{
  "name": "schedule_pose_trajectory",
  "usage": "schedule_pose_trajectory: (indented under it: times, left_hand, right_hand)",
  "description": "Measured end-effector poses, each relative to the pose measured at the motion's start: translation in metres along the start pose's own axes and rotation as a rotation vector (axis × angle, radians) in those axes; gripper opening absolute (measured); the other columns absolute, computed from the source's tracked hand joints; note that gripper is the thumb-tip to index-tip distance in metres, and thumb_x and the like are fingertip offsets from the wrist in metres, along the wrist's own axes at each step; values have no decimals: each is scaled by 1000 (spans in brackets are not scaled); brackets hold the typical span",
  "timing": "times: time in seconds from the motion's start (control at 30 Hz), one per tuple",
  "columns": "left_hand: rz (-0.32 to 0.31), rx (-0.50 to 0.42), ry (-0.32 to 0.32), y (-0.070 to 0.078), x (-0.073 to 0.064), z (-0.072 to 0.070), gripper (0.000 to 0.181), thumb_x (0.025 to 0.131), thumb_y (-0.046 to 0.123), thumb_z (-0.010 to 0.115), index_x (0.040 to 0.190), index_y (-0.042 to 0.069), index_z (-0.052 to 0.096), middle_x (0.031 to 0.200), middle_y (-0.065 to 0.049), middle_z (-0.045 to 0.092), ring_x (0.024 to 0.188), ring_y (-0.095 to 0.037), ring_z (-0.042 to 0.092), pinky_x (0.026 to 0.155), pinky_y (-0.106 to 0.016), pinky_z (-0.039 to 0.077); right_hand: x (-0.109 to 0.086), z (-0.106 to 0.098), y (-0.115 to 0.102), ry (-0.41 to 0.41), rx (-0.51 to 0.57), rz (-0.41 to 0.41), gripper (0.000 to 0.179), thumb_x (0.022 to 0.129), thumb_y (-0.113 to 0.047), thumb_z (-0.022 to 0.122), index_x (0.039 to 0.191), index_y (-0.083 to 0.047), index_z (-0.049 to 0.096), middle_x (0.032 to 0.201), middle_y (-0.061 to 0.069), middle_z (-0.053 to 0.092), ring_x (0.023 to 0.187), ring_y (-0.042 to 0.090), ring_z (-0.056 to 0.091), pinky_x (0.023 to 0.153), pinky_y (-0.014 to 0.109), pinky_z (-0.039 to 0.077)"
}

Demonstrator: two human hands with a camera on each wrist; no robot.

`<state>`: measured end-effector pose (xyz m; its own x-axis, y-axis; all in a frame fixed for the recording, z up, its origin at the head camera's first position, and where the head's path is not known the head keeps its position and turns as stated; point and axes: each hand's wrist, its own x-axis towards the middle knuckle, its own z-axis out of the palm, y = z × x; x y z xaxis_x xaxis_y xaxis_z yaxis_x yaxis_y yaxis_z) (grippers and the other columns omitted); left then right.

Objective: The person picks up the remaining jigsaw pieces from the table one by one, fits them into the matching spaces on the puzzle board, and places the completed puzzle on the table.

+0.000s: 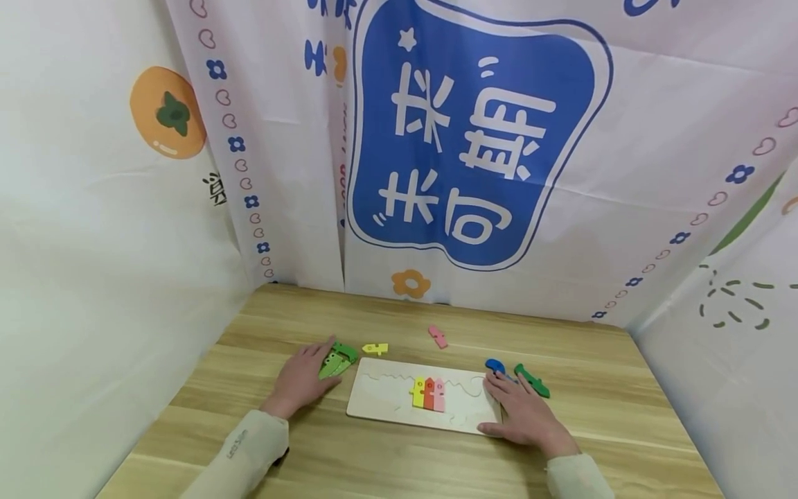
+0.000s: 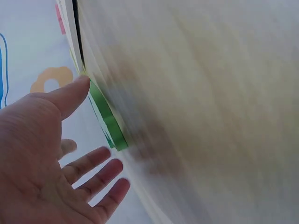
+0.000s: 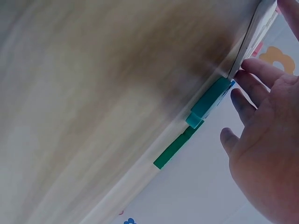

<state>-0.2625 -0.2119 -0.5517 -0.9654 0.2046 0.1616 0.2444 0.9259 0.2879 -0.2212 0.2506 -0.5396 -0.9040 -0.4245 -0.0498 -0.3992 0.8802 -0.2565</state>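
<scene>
Facing white printed cloth (image 1: 557, 239), wooden table (image 1: 337, 454) before me; pale board (image 1: 383, 398) flat on table; my right hand (image 1: 522, 416) laid straight-fingered over board's right end; my left hand (image 1: 302, 380) relaxed, fingers and thumb to either side of green crocodile piece (image 1: 335, 366), cannot tell how firmly touching; dark green piece (image 1: 533, 382) and blue piece (image 1: 494, 364) just beyond right hand; yellow strip (image 1: 418, 396), red strip (image 1: 429, 398) and pink strip (image 1: 440, 399) adjoining on board; loose pink piece (image 1: 438, 337), loose yellow piece (image 1: 375, 348) past far edge
</scene>
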Motion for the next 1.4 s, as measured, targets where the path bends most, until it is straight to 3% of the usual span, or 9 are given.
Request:
schedule_pose_trajectory:
  times: [0.2,0.43,0.73,1.0,1.1,1.27,1.4]
  left_hand:
    - [-48,-31,-35,2,3,0,87,94,41,76,159,0,35,149,-29,52,136,-49,49,112,-64,41]
    - [-14,-30,1,8,3,-1,71,95,28,76,149,-8,48,142,-31,58,132,-48,54,109,-61,45]
    - [24,5,37,9,2,-2,63,92,25,79,142,-8,56,135,-31,62,125,-47,59,104,-59,49]
    - [-32,-18,-9,8,4,-2,70,94,33,76,146,-7,52,140,-31,59,129,-48,56,107,-62,46]
    - [-48,1,-23,10,8,-2,73,95,39,74,149,-4,49,143,-29,57,132,-48,54,108,-62,44]
    - [-11,24,7,23,24,-2,72,95,42,73,150,2,51,144,-24,59,134,-45,54,111,-60,43]
    - [44,-4,42,40,38,2,61,94,41,75,141,4,62,133,-19,66,120,-38,62,99,-54,53]
  right_hand:
    - [1,-1,0,11,-4,12,96,86,-69,70,154,-5,49,164,11,43,155,38,31,127,63,15]
    - [2,-1,0,9,11,15,96,86,-69,70,154,-5,48,164,11,43,155,38,31,127,63,14]
    - [2,1,0,12,19,11,95,86,-67,71,154,-5,48,164,11,43,155,38,30,127,63,14]
    - [2,4,2,8,16,13,96,87,-68,70,155,-5,47,164,10,42,156,38,30,127,63,14]
    - [2,4,2,7,19,14,96,86,-69,70,155,-5,48,164,10,42,156,38,30,127,63,14]
    - [2,4,3,-2,15,22,96,86,-70,69,155,-6,47,165,10,42,156,37,29,127,63,13]
    - [2,2,2,-3,17,29,96,86,-69,70,155,-6,47,165,10,42,156,38,29,127,63,14]
